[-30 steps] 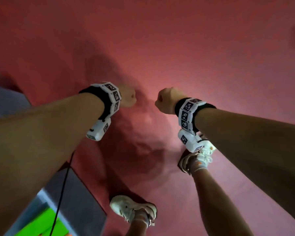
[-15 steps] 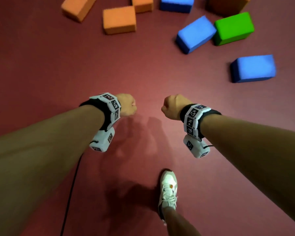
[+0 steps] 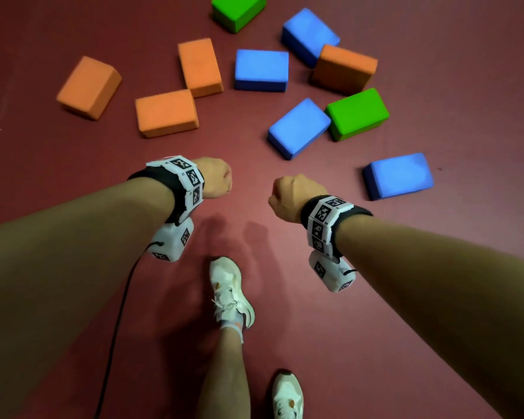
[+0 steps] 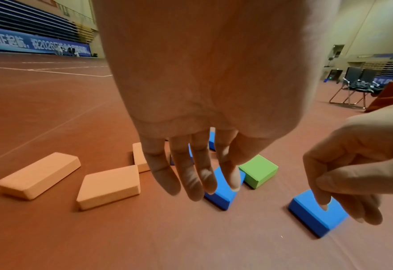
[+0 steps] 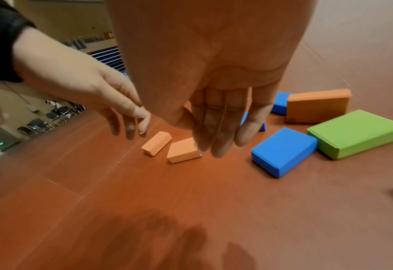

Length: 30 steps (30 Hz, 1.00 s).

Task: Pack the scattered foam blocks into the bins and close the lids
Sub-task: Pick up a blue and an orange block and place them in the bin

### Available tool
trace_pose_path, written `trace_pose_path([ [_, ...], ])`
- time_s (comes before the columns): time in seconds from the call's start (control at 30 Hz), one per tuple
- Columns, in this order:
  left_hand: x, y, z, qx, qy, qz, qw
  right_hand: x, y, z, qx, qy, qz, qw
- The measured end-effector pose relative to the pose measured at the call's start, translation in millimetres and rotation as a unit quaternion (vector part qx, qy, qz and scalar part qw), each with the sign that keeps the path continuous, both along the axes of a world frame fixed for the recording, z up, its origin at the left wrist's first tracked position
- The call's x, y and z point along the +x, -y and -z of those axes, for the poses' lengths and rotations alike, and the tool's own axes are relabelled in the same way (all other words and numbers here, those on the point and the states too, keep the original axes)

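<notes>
Farthest left on the dark red sports floor [image 3: 73,182] lies an orange rectangular foam block [image 3: 88,87], set apart from its neighbours. Next come two more orange foam blocks, a near one [image 3: 166,112] lying flat and a far one [image 3: 200,67] whose corner touches it. The left hand [image 3: 217,177] hangs above bare floor in front of these, empty, its fingers [image 4: 186,175] loose and pointing down, touching nothing. A white sneaker [image 3: 231,290] stands on the floor below and between the two forearms. Past the middle, a green foam block [image 3: 238,10] sits at the far edge, with a blue foam block [image 3: 261,69] lying flat nearer. The right hand [image 3: 294,196] also holds nothing, its fingers [image 5: 220,131] relaxed and slightly bent over the floor. Beyond it, a near blue block [image 3: 298,127] touches a second green block [image 3: 357,113]. Behind those, a tilted orange block [image 3: 344,68] leans against a far blue block [image 3: 310,34]. Farthest right, a lone blue block [image 3: 398,175] lies flat, near the right wrist. All the blocks rest on the floor, none in any hand.
</notes>
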<state>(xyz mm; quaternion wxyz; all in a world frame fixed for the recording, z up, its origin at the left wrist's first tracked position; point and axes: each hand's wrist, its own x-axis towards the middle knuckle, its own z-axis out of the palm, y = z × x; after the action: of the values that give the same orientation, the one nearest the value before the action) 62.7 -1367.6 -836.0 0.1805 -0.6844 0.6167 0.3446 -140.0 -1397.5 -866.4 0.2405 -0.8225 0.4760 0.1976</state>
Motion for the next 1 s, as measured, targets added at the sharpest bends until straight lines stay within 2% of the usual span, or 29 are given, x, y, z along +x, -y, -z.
trace_pose_path([
  [0.17, 56, 109, 10, 0.003, 0.027, 0.048, 0.998, 84, 92, -2, -0.018, 0.006, -0.013, 1.0],
  [0.3, 97, 175, 14, -0.017, 0.006, 0.005, 1.0, 134, 160, 2, -0.041, 0.039, 0.014, 0.998],
  [0.4, 133, 215, 18, -0.034, -0.018, -0.069, 0.997, 142, 214, 4, -0.039, 0.07, 0.052, 0.995],
  [0.5, 149, 262, 28, 0.018, 0.009, -0.055, 0.998, 124, 271, 14, -0.028, 0.061, 0.071, 0.995],
  [0.63, 125, 360, 56, 0.024, 0.039, -0.013, 0.999, 90, 356, 46, -0.024, 0.057, 0.096, 0.993],
  [0.83, 48, 551, 145, -0.008, 0.03, 0.058, 0.998, 32, 505, 127, -0.015, 0.057, 0.125, 0.99],
  [0.93, 18, 614, 175, -0.032, 0.03, 0.02, 0.999, 6, 562, 167, -0.064, 0.067, 0.155, 0.984],
  [1.0, 14, 633, 195, -0.044, 0.031, 0.003, 0.999, 0, 583, 188, -0.112, 0.043, 0.152, 0.981],
])
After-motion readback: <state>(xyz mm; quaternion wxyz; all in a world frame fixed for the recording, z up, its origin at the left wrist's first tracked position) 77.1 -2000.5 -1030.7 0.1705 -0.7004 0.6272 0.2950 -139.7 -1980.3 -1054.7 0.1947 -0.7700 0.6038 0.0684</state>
